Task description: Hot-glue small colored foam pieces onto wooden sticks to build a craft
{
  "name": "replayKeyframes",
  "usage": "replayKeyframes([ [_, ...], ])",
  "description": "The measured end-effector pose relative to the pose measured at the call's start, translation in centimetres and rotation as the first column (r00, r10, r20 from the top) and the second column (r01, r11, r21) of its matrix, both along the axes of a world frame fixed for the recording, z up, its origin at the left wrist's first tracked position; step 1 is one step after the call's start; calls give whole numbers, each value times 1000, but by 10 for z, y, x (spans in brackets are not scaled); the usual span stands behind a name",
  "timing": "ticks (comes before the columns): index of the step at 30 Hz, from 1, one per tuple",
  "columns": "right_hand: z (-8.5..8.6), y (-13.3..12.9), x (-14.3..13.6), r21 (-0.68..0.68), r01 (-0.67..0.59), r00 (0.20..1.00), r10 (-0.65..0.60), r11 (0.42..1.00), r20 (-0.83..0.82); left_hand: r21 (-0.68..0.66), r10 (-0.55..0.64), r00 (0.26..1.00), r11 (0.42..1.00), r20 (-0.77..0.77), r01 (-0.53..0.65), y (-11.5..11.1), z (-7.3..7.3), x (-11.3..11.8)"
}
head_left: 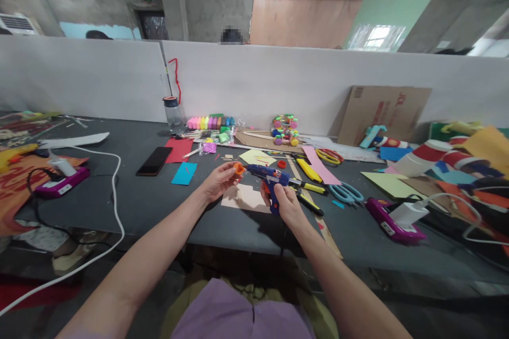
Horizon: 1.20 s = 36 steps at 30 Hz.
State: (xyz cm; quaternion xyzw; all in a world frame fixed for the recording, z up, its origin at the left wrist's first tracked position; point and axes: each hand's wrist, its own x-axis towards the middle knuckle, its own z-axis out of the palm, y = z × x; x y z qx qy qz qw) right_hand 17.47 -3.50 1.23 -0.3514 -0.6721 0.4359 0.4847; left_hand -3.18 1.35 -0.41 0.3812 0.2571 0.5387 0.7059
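Between the thumb and fingers of my left hand (220,181) is a small orange piece (238,168). My right hand (284,202) grips a blue glue gun (271,176) by its handle, its nozzle pointing left at the orange piece. The nozzle tip is very close to that piece; whether they touch I cannot tell. Below both hands a pale sheet of card (248,200) lies on the dark table (214,225). A light yellow sheet (257,157) with small red bits and a red ring (282,164) lie just beyond the glue gun.
A phone (155,161), blue paper (184,174) and red paper (178,150) lie left. To the right are a yellow cutter (309,169), blue-handled scissors (345,193) and a purple power strip (394,222). A white cable (118,201) runs down the left side.
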Motion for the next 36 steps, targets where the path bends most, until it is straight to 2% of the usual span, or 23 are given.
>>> replayKeyframes([
  [29, 4, -3, 0, 21, 26, 997, -28, 999, 75, 33, 13, 1000, 999, -21, -12, 0, -2, -1],
  [36, 2, -2, 0, 17, 13, 999, -14, 1000, 37, 29, 8, 999, 1000, -33, -7, 0, -2, -2],
])
